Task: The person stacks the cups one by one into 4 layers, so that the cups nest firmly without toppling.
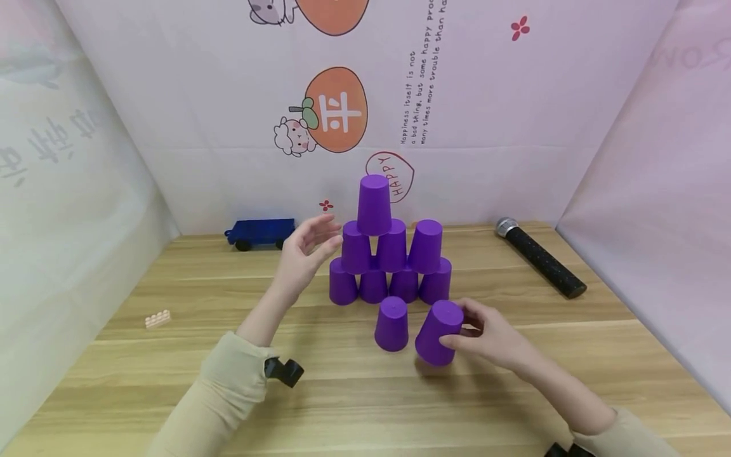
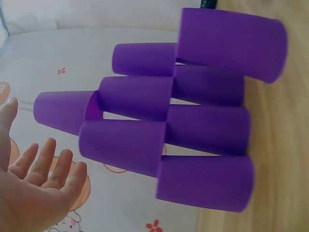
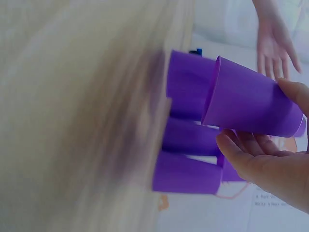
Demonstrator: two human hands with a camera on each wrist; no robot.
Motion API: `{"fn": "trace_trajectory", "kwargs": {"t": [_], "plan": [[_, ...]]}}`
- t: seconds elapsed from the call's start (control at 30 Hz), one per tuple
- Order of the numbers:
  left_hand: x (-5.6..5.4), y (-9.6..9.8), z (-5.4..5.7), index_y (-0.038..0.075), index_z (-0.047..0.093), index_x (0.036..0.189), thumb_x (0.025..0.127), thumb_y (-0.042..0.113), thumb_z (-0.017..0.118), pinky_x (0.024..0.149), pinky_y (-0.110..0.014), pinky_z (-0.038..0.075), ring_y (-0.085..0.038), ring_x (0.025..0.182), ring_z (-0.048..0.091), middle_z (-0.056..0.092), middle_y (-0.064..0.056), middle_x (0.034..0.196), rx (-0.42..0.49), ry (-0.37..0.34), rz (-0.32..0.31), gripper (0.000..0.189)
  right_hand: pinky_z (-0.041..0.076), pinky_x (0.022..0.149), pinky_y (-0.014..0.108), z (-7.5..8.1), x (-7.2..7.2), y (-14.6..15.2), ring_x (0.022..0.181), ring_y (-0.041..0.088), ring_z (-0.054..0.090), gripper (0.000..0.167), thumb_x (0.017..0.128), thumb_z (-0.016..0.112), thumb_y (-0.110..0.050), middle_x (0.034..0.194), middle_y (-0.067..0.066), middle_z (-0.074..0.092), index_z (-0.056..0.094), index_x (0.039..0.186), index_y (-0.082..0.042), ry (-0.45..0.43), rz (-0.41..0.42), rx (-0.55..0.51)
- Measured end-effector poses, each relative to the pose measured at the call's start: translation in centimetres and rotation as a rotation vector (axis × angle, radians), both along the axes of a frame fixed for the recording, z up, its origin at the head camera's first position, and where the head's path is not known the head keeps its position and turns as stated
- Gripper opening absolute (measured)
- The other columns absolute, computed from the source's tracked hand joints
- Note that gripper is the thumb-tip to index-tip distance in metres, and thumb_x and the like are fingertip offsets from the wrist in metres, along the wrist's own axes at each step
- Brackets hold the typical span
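Note:
Purple cups stand upside down in a pyramid: several in the bottom row [image 1: 342,282], three in the middle row [image 1: 425,247], and a top cup [image 1: 374,206] over the left two of those. My left hand [image 1: 302,254] is beside the pyramid's left side, fingers relaxed and holding nothing; the left wrist view shows its open palm [image 2: 43,198]. Between thumb and fingers, my right hand [image 1: 493,333] grips a tilted purple cup [image 1: 435,339], raised over the table with a shadow beneath. To its left, another cup [image 1: 391,327] stands upside down in front of the pyramid.
A blue toy wagon [image 1: 263,233] sits at the back left of the wooden table [image 1: 354,406]. At the right lies a black microphone [image 1: 542,259] with a silver head. A small pale toy brick [image 1: 157,318] is on the left. Printed cloth [image 1: 468,178] hangs behind.

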State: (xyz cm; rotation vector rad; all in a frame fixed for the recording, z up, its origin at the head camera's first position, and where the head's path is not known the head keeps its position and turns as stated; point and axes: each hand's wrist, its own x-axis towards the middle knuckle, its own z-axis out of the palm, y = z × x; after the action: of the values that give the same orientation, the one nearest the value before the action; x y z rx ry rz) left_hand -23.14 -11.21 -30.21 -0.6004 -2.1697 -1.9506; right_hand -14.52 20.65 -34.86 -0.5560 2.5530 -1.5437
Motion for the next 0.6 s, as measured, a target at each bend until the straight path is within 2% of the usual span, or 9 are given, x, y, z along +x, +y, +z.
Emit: {"fn": "trace_trajectory", "kwargs": {"t": [0.17,0.3,0.47,0.6], "plan": [[1.1,0.3,-2.3,0.006,0.049,0.132,0.089,0.016,0.064,0.105,-0.038,0.044,-0.028,0.121,0.054,0.058,-0.015,0.128,-0.004,-0.071,-0.03,0.047,0.052,0.088,0.02,1.3,-0.3,0.9,0.099,-0.002,0.059,0.039,0.085,0.07,-0.018,0.113,0.013,0.061,0.053,0.116,-0.001,0.038,-0.089,0.008],[1.9,0.9,-4.3,0.006,0.05,0.131,0.088,0.015,0.065,0.106,-0.042,0.042,-0.031,0.121,0.053,0.058,-0.017,0.128,-0.041,-0.134,-0.055,0.047,0.051,0.085,0.019,2.6,-0.7,1.6,0.099,-0.002,0.059,0.039,0.087,0.068,-0.019,0.112,0.002,0.062,0.052,0.118,-0.003,0.054,-0.148,0.0],[2.8,2.0,-6.1,0.001,0.049,0.13,0.087,0.011,0.066,0.102,-0.042,0.046,-0.035,0.121,0.052,0.056,-0.023,0.128,-0.049,-0.157,-0.094,0.047,0.051,0.08,0.016,4.3,-1.5,2.1,0.095,-0.002,0.059,0.035,0.089,0.065,-0.015,0.102,-0.014,0.06,0.05,0.12,-0.006,0.131,-0.203,-0.057],[3.3,2.9,-7.2,-0.004,0.046,0.131,0.086,0.009,0.068,0.103,-0.045,0.045,-0.041,0.123,0.048,0.052,-0.027,0.13,-0.031,-0.166,-0.138,0.052,0.049,0.076,0.014,5.6,-2.6,2.1,0.093,0.002,0.057,0.03,0.09,0.063,-0.018,0.102,-0.012,0.058,0.051,0.117,-0.015,0.205,-0.246,-0.095]]}}
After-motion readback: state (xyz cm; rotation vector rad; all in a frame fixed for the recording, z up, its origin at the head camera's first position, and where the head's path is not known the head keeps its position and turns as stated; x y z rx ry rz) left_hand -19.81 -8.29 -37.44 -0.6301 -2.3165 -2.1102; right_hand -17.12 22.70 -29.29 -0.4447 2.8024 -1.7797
